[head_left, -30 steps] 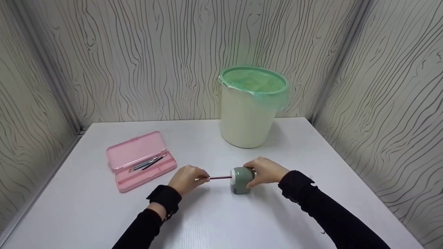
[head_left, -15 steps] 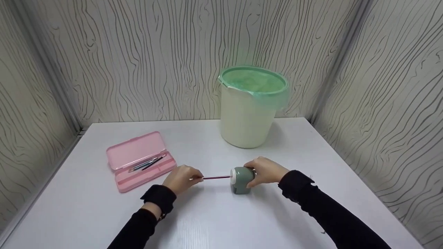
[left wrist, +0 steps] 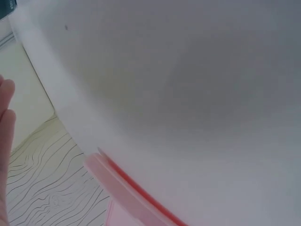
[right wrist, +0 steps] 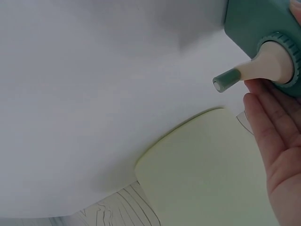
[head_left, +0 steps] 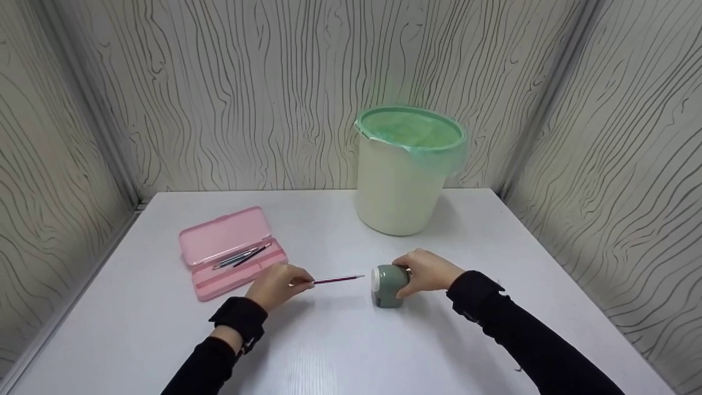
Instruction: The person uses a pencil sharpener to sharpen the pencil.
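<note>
Wood-grain panels (head_left: 219, 109) are enclosing a white bench (head_left: 340, 351), its far edge running behind a pale bucket (head_left: 397, 189) that is standing at 12 o'clock from a green sharpener (head_left: 391, 285). Bench top is stretching from both hands toward 6 o'clock, and a narrow gap is separating the sharpener's pale face from the tip of a maroon pencil (head_left: 335, 280) at its 9 o'clock. A person's left hand (head_left: 277, 286) is pinching the pencil's rear portion, its grip narrowed to the barrel; the right hand (head_left: 430, 270), at the sharpener's 2 o'clock, is grasping the green body, its grip spread to the body's width. At 10 o'clock from the left hand, a pink case (head_left: 225, 238) is lying open, its tray holding slim pens (head_left: 238, 258) near the hinge. A translucent green liner (head_left: 439, 158) is draping over the bucket's rim. At the left-wrist view's 11 o'clock corner, a dark green object (left wrist: 5, 7) is showing lettering too small to read.
</note>
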`<state>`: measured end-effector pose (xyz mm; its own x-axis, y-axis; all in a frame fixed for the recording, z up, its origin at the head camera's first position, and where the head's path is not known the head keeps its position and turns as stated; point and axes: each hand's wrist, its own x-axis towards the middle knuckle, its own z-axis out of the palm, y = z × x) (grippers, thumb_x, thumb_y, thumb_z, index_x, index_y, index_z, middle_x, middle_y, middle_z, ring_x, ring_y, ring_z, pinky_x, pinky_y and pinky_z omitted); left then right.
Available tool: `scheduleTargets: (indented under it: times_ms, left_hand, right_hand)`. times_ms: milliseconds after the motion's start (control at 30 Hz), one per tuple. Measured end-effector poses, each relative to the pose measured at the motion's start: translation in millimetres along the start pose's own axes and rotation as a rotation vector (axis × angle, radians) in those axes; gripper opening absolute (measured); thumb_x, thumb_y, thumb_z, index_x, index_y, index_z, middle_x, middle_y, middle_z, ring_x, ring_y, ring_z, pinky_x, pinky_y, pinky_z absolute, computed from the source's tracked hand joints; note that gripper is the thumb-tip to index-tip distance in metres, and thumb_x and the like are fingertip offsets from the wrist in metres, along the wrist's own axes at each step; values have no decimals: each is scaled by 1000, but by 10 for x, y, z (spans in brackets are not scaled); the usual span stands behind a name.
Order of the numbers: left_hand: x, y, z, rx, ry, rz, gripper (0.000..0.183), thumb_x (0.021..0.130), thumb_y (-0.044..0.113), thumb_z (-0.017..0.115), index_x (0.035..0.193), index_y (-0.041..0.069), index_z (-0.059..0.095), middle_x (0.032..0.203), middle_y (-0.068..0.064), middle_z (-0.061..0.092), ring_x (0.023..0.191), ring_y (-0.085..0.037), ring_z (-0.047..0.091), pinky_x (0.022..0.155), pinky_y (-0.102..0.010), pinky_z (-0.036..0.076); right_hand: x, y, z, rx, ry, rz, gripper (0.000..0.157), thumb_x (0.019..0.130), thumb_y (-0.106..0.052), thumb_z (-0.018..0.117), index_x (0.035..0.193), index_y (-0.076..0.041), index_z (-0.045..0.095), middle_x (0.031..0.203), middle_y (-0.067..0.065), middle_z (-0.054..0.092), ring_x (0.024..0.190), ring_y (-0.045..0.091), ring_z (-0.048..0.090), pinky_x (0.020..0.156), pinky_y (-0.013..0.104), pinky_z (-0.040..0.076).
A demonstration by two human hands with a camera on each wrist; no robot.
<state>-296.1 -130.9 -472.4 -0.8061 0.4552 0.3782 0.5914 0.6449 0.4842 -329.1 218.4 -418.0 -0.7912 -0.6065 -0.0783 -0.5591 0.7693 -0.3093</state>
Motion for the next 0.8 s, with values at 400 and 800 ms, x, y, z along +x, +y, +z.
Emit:
scheduleTargets:
  times_ms: [400, 800]
  left_hand:
    - [-17, 69, 109, -167, 74, -75, 9, 90, 13, 77, 97, 8, 82, 90, -5, 81, 81, -16, 76, 76, -24, 60]
    - [61, 148, 246, -272, 153, -136, 17, 93, 19, 75, 101, 5, 80, 93, -6, 81, 84, -17, 76, 77, -24, 60]
  right_hand:
    - [-11, 13, 41, 65, 23, -6, 49, 73, -22, 91, 115, -3, 72, 109, 6, 77, 95, 13, 66, 84, 29, 54]
    - [-46, 75, 47, 154, 41, 18, 73, 75, -38, 90, 130, 4, 65, 127, 16, 73, 119, 30, 69, 102, 47, 55]
